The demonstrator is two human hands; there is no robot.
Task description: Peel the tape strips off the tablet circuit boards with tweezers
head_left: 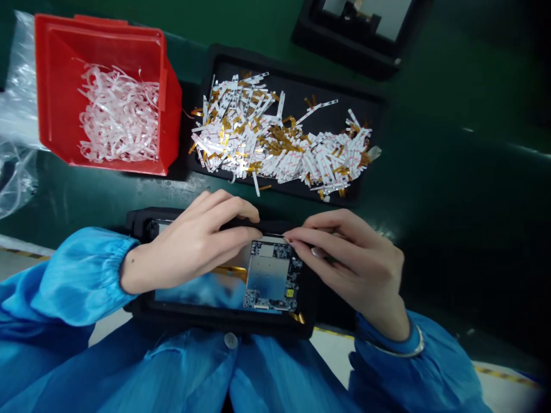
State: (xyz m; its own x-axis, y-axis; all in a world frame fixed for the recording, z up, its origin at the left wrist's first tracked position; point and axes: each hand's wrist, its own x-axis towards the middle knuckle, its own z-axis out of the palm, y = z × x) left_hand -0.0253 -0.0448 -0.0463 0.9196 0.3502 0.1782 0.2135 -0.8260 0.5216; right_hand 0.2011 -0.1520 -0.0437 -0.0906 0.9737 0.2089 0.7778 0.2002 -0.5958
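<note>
A black fixture tray [224, 321] lies at the table's near edge and holds a device with a bare circuit board [270, 276] and a shiny blue panel [202, 289]. My left hand [193, 244] rests over the tray's upper left, its fingers curled and pinched at the board's top edge. My right hand [348, 258] comes in from the right, fingertips pressed together at the same top edge, touching the left fingertips. What the fingers pinch is too small to make out. Both sleeves are blue.
A black tray [370, 103] behind holds a heap of white and gold flex strips [275, 135]. A red bin [55, 86] of white paper strips [118, 115] stands at back left, beside clear plastic [15, 115]. Another black fixture [357, 34] sits at top right on the green table.
</note>
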